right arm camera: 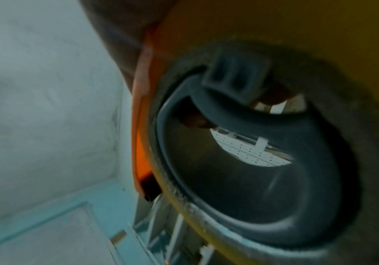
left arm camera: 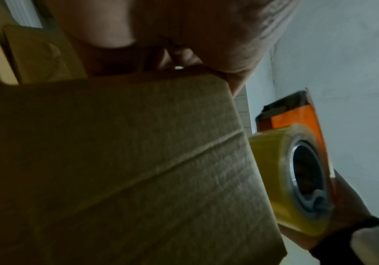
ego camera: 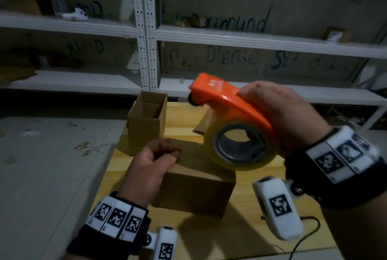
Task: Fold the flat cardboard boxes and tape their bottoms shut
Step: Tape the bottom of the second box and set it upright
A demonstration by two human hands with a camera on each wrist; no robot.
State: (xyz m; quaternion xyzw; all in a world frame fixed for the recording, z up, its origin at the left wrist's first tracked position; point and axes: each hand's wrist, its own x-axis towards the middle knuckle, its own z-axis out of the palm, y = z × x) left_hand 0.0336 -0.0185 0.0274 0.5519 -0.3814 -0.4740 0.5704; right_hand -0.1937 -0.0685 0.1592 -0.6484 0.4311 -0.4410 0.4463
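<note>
A closed brown cardboard box (ego camera: 194,188) sits in the middle of the wooden table (ego camera: 257,192); the left wrist view shows the flap seam on its top face (left arm camera: 127,161). My left hand (ego camera: 155,159) lies on the box's top left corner, its fingers curled over the edge. Just above and right of the box, my right hand (ego camera: 280,117) grips an orange tape dispenser (ego camera: 226,102) in the air. The dispenser carries a roll of clear tape (ego camera: 236,146), whose dark core fills the right wrist view (right arm camera: 252,179). The tape's loose end is hidden.
An upright open box (ego camera: 146,125) stands behind my left hand. A flat piece of cardboard (ego camera: 204,121) lies at the table's back, partly behind the dispenser. White metal shelves (ego camera: 251,38) line the wall beyond. A thin cable (ego camera: 310,230) lies at the table's front right.
</note>
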